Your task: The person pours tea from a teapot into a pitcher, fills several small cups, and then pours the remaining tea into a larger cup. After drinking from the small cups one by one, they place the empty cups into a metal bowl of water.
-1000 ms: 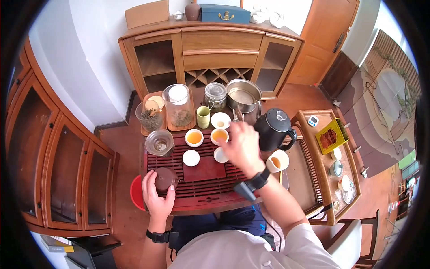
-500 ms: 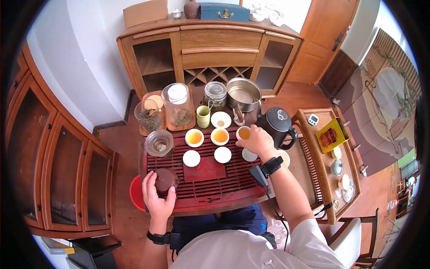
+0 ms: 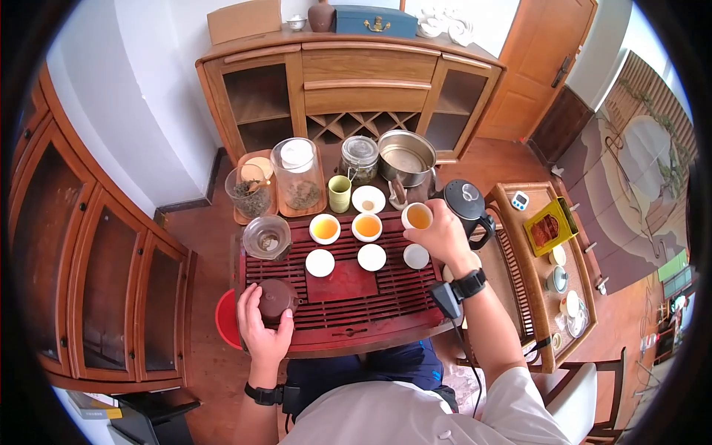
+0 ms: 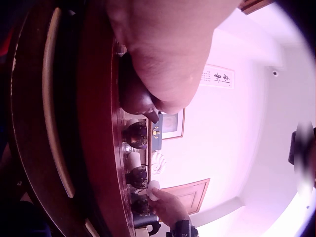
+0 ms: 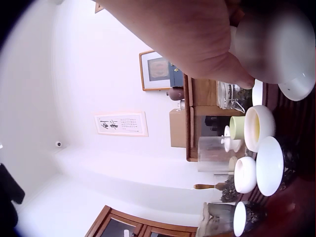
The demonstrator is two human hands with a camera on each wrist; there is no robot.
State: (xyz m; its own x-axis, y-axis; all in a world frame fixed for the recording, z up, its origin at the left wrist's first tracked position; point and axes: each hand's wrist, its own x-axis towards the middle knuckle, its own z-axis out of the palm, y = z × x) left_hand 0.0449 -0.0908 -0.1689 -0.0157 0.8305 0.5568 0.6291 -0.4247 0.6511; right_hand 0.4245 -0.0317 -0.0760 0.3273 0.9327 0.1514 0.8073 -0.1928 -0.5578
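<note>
In the head view, my left hand [image 3: 265, 326] curls its fingers and thumb around a dark brown teapot [image 3: 277, 298] on the slatted red tea tray [image 3: 334, 341]. At the tray's right side my right hand [image 3: 445, 236] pinches a white cup [image 3: 417, 216] of amber tea by its rim. The left wrist view has this cup [image 4: 154, 190] raised above the dark-sided cups. Two more tea-filled cups [image 3: 325, 229] [image 3: 367, 227] stand left of it. In front sit three cups with white insides [image 3: 320, 262] [image 3: 371, 257] [image 3: 416, 256].
Behind the tray are glass jars [image 3: 298, 174], a green cup [image 3: 340, 194], a white dish [image 3: 368, 199] and a metal pot [image 3: 406, 157]. A black kettle [image 3: 463, 208] stands right of my right hand. A glass bowl [image 3: 266, 237] is at the tray's left, a side table [image 3: 523, 297] at right.
My right hand has left the middle tea-filled cup, moved right, and taken hold of the rightmost one, which now sits slightly farther right. My left hand has stayed at the teapot.
</note>
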